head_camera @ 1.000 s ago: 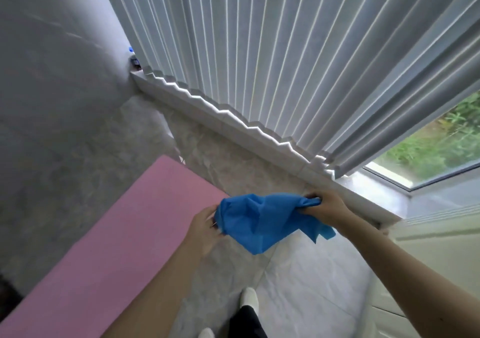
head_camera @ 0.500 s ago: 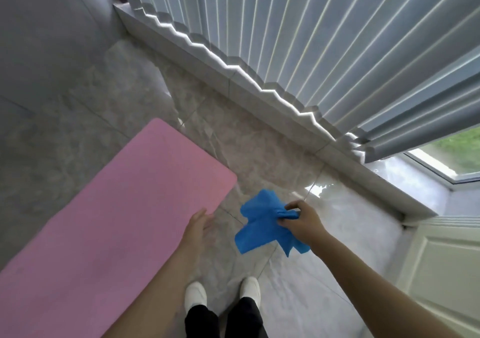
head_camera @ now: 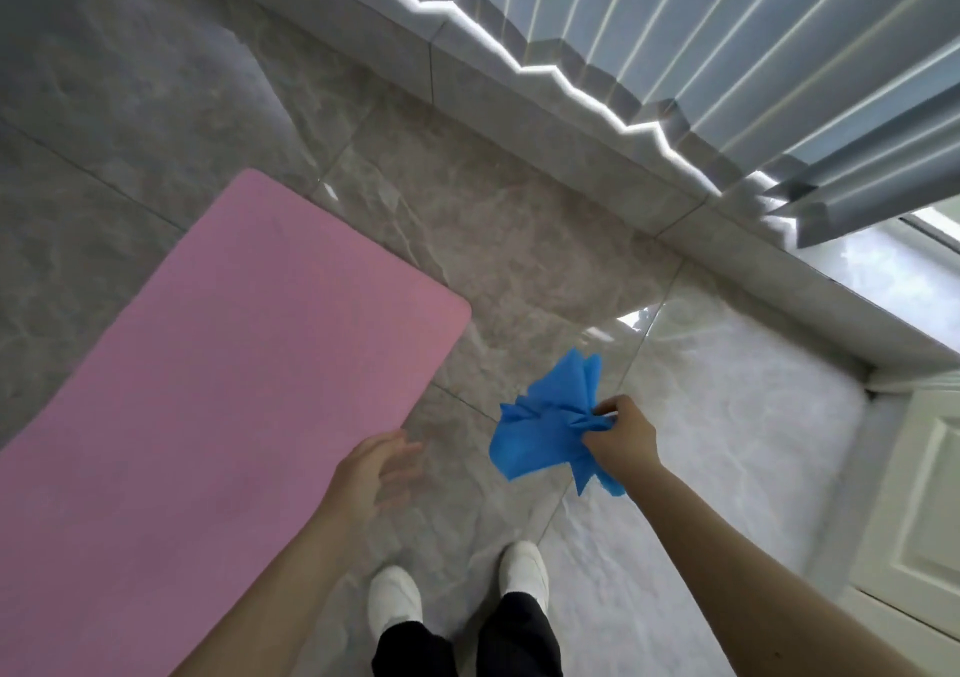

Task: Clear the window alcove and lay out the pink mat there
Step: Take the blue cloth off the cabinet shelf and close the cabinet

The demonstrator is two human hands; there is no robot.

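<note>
The pink mat (head_camera: 223, 390) lies flat on the grey marble floor at the left, its rounded near corner pointing toward the window. A crumpled blue cloth (head_camera: 545, 427) hangs over the floor right of centre. My right hand (head_camera: 621, 437) pinches it at its bunched middle. My left hand (head_camera: 376, 473) hovers with fingers spread and relaxed just off the mat's right corner, holding nothing.
A low tiled window sill (head_camera: 571, 130) runs diagonally across the top, with grey vertical blinds (head_camera: 753, 52) hanging over it. A white panelled cabinet door (head_camera: 924, 510) stands at the right. My two white shoes (head_camera: 524, 567) are on the floor below my hands.
My left hand let go of the blue cloth, which now hangs from my right hand alone. My view tipped down from the blinds toward the floor and my feet.
</note>
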